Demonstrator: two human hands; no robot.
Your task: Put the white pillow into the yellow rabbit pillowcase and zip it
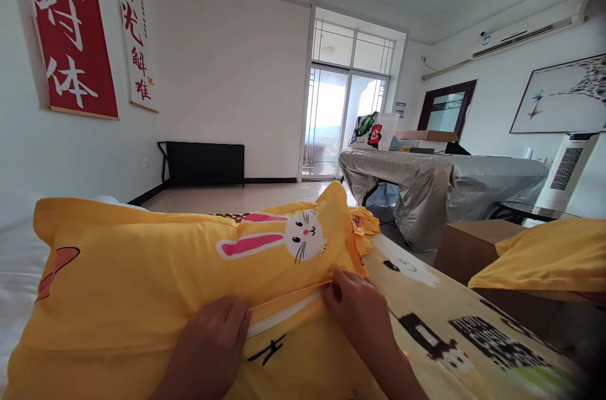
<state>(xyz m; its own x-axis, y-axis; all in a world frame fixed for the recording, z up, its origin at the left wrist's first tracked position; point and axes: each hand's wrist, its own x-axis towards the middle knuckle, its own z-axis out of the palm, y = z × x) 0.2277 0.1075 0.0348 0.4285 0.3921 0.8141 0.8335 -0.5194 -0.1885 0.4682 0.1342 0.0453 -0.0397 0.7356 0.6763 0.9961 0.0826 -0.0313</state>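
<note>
A plump yellow pillow (156,261) in a rabbit-print pillowcase lies across the foreground. Along its near side runs a whitish strip (284,311), perhaps a zipper, under a folded flap of the pillowcase. My left hand (211,343) is closed on the fabric at the strip's left end; its fingertips are partly hidden. At the right end, near the pillow's corner, my right hand (357,305) pinches the pillowcase edge between thumb and fingers. Below the strip, more yellow cloth with a black mark (267,349) spreads between my forearms.
Under the pillow, a cream patterned blanket (426,305) extends right. Crumpled yellow cloth (365,226) lies behind the pillow's corner. Another yellow pillow or cushion (549,258) rests by a cardboard box (473,248) at right. Farther back stands a table under silver sheeting (426,179).
</note>
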